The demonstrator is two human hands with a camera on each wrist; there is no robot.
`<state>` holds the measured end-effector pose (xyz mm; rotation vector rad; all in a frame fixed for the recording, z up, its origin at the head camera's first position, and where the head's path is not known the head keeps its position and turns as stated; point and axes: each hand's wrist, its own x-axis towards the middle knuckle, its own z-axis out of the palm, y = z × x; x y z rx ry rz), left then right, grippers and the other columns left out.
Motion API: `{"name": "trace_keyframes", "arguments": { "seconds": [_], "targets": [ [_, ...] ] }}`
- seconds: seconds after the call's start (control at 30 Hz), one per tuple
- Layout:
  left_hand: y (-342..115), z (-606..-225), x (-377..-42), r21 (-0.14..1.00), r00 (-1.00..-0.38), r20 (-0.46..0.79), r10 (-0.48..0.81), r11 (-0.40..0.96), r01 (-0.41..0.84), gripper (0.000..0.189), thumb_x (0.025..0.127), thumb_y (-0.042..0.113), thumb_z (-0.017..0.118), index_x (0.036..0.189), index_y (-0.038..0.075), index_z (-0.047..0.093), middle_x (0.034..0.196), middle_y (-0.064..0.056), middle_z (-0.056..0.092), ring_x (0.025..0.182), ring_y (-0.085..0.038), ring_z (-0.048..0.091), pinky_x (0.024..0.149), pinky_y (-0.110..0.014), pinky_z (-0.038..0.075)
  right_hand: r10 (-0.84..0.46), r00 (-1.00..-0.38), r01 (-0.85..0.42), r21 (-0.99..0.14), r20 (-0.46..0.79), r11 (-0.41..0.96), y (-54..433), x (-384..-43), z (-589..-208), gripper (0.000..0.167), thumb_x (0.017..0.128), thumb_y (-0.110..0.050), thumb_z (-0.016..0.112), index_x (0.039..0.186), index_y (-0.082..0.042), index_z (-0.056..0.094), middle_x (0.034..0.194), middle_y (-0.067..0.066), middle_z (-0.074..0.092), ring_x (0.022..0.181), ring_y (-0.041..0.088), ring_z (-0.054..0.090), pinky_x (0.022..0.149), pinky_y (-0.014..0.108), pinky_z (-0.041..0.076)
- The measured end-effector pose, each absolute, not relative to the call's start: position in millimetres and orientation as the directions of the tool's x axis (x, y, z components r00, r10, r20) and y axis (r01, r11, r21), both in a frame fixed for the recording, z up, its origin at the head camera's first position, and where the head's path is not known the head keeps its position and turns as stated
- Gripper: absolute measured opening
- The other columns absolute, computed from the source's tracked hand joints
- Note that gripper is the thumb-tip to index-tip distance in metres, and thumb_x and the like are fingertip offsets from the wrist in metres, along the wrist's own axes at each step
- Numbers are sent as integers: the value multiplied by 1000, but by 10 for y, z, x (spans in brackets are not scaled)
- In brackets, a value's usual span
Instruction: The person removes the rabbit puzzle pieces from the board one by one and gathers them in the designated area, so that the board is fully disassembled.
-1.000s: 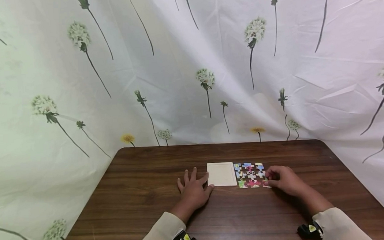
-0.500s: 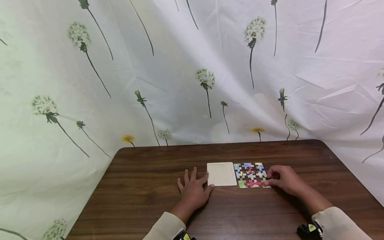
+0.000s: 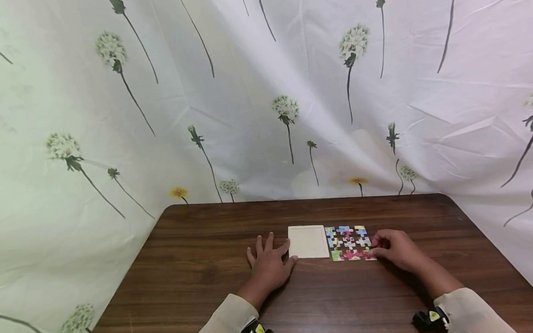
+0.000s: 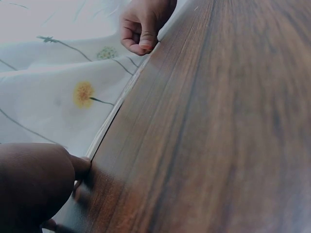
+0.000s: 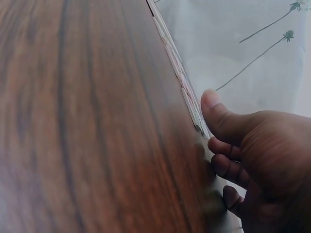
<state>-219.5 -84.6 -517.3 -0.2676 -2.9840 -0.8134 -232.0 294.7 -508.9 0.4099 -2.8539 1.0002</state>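
Observation:
A square, pale tray (image 3: 308, 242) lies flat on the table. My left hand (image 3: 269, 267) rests at its left side with spread fingers, the thumb and index finger touching the edge. Right beside the tray lie several colourful jigsaw puzzle pieces (image 3: 348, 242) in rows, with small gaps between them. My right hand (image 3: 395, 250) is at their right side, fingers curled and thumb on the corner puzzle piece (image 3: 372, 257) nearest me, which it partly covers. In the right wrist view the pieces (image 5: 187, 92) appear only edge-on beside the thumb, so the grip is partly hidden.
The dark wood-grain table (image 3: 200, 282) reaches back to a white cloth (image 3: 256, 152) printed with dandelions. Black wrist cameras are strapped at both sleeves (image 3: 226, 324).
My right thumb has shifted slightly left over the corner puzzle piece. The left hand and the tray stay where they were.

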Motion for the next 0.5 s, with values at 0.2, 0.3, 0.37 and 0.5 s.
{"name": "trace_keyframes", "arguments": {
  "seconds": [0.2,0.3,0.37,0.5],
  "targets": [
    [-863,-5177,-2211,502,-983,93,160,845,185,56,107,49,66,159,27,61,176,-23,34,166,-55,18,125,-84,9,-218,-958,-286,-619,184,731,2954,-2315,-5064,16,93,-20,88,95,-15,73,87,-3,68,78,5,57,69,26,49],
    [-869,-5171,-2197,531,-981,116,156,825,194,58,107,49,67,159,25,60,175,-24,36,165,-55,20,125,-84,10,-201,-965,-262,-633,168,729,2979,-2282,-5063,14,96,-21,86,99,-14,75,90,-2,69,81,7,58,72,26,49],
    [-882,-5179,-2175,563,-979,144,148,801,203,57,107,46,69,157,21,62,173,-25,39,164,-56,24,124,-84,11,-187,-970,-243,-635,155,733,3001,-2247,-5079,13,97,-21,85,101,-14,75,92,-2,70,83,8,59,73,27,50],
    [-932,-5213,-2090,624,-973,202,113,751,217,54,105,35,73,154,14,65,168,-28,44,159,-55,35,124,-83,16,-154,-977,-212,-633,146,744,3043,-2163,-5123,12,99,-23,83,103,-15,76,96,-2,72,87,9,61,76,27,51]
  ]
}}
